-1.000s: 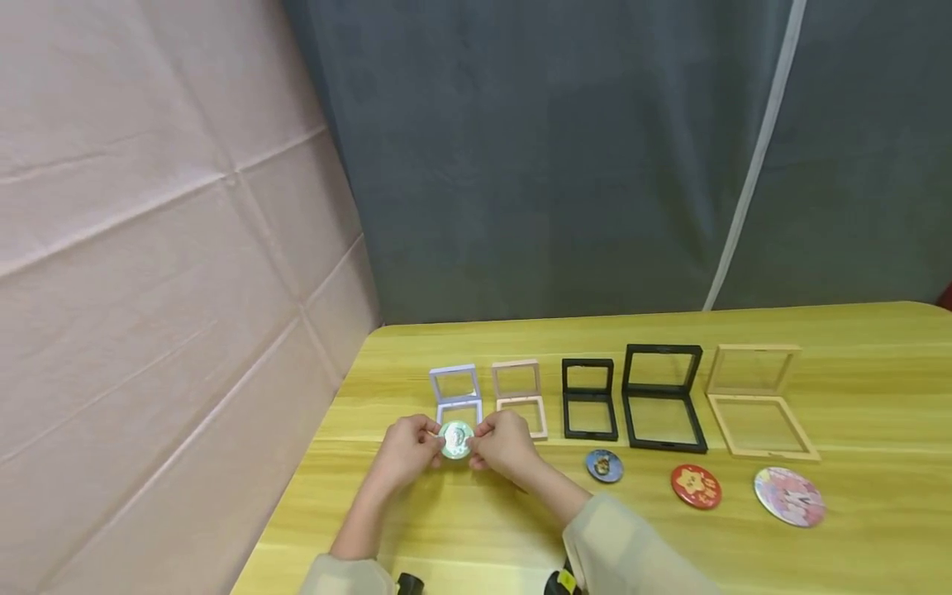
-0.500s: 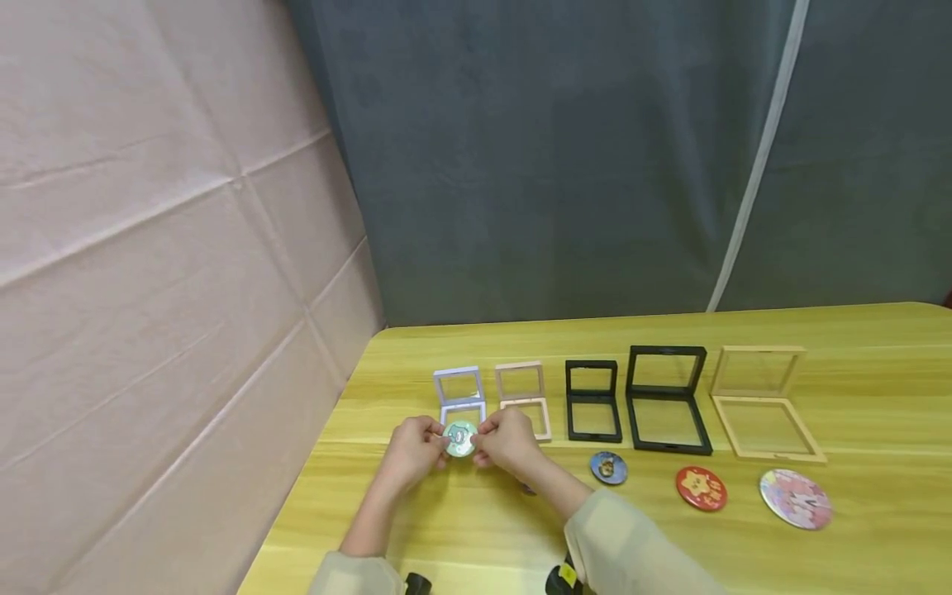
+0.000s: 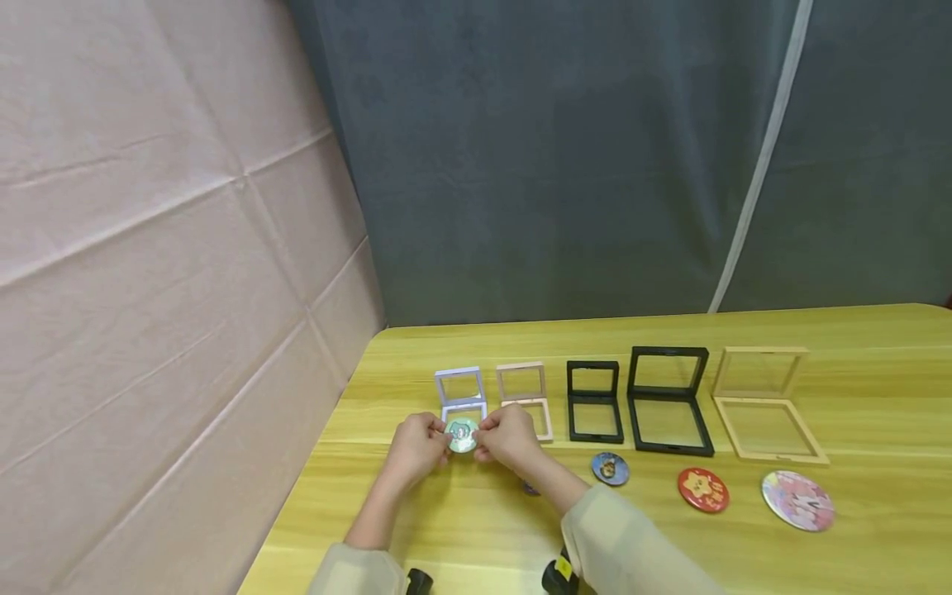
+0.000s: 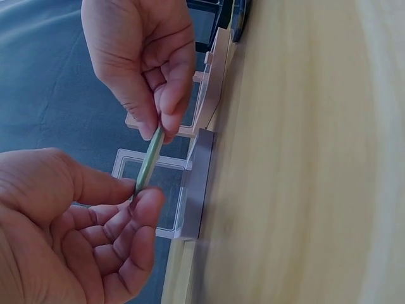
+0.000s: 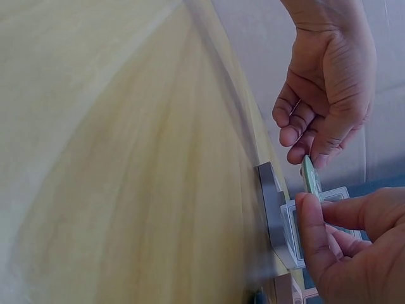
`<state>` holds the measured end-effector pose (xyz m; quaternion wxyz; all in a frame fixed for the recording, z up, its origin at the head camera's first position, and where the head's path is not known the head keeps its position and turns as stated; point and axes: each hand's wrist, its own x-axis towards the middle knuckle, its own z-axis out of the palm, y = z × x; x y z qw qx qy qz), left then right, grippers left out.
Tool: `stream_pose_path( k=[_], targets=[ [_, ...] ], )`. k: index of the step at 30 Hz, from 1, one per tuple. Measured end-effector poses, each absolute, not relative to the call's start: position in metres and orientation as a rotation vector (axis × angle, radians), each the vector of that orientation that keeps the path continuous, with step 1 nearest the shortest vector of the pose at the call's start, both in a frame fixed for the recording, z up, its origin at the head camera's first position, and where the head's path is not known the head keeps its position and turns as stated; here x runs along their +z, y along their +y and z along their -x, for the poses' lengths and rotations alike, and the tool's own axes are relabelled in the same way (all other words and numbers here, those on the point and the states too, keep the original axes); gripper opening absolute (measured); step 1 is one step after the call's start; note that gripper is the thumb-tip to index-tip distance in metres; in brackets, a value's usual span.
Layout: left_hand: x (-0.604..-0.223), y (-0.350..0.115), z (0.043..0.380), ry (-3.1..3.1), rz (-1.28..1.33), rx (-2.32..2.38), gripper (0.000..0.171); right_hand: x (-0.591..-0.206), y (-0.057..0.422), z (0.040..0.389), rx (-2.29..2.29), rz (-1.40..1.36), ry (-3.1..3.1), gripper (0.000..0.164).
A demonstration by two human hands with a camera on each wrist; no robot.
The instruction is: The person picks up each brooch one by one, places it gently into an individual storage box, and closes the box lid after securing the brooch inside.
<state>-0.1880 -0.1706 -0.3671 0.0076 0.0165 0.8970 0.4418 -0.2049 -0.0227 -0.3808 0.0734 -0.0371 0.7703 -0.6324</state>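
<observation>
Between both hands is a round green button badge (image 3: pixel 462 435) with a cartoon picture on its face. My left hand (image 3: pixel 418 447) pinches its left edge between thumb and fingers, and my right hand (image 3: pixel 509 437) pinches the opposite edge. In the left wrist view the badge (image 4: pixel 149 159) shows edge-on, held up off the table. Just behind it stands an open lavender display frame (image 3: pixel 461 385), its lower half partly covered by the badge in the head view. A pink display frame (image 3: pixel 521 379), also opened, stands behind my right hand.
Farther right are opened black frames, one small (image 3: pixel 594 400) and one larger (image 3: pixel 669 400), and a light wood-coloured frame (image 3: pixel 766 405). In front lie a blue badge (image 3: pixel 610 468), a red star badge (image 3: pixel 702 490) and a pink badge (image 3: pixel 798 500). Another badge (image 3: pixel 530 488) is mostly hidden under my right forearm.
The badge has tilted, so the glare has left its face and the picture shows. Both hands have shifted slightly, bringing it a little nearer the lavender frame. The head view has moved slightly.
</observation>
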Motion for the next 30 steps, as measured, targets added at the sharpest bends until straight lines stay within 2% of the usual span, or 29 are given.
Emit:
stream_pose_path(
  k=[15,30],
  targets=[
    [-0.369,-0.165,0.195,2.811,0.103,1.494,0.012,-0.381,-0.024,0.215,-1.864,0.094,2.337,0.004],
    [-0.374,-0.165,0.205,2.810,0.144,1.540,0.011,-0.379,-0.027,0.225,-1.842,0.015,2.336,0.008]
  ],
)
